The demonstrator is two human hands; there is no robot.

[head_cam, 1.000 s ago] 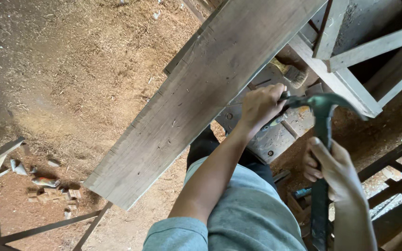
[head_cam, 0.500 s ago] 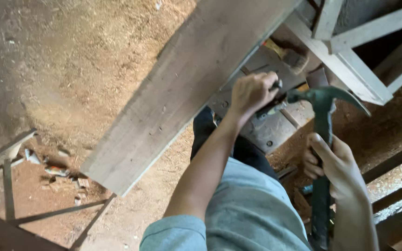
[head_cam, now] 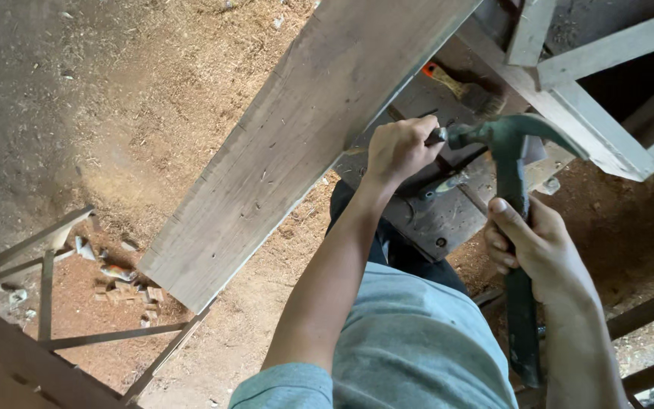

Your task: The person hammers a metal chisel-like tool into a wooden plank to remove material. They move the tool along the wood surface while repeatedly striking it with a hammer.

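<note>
Bare fingertips of the left hand pinch something small, perhaps a nail, too tiny to identify, at the edge of a long grey wooden plank. Fingers of the right hand wrap the claw hammer, head beside the pinch. A paintbrush lies half-hidden behind, above sawdust-strewn floor.

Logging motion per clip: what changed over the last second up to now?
The hammer tilted so its head now sits against the left hand's fingertips at the plank's edge; a second ago it stood off to the right. The left hand edged up along that edge. Unchanged: the right hand grips the handle, the left stays pinched at the plank, and the brush lies behind.
</note>
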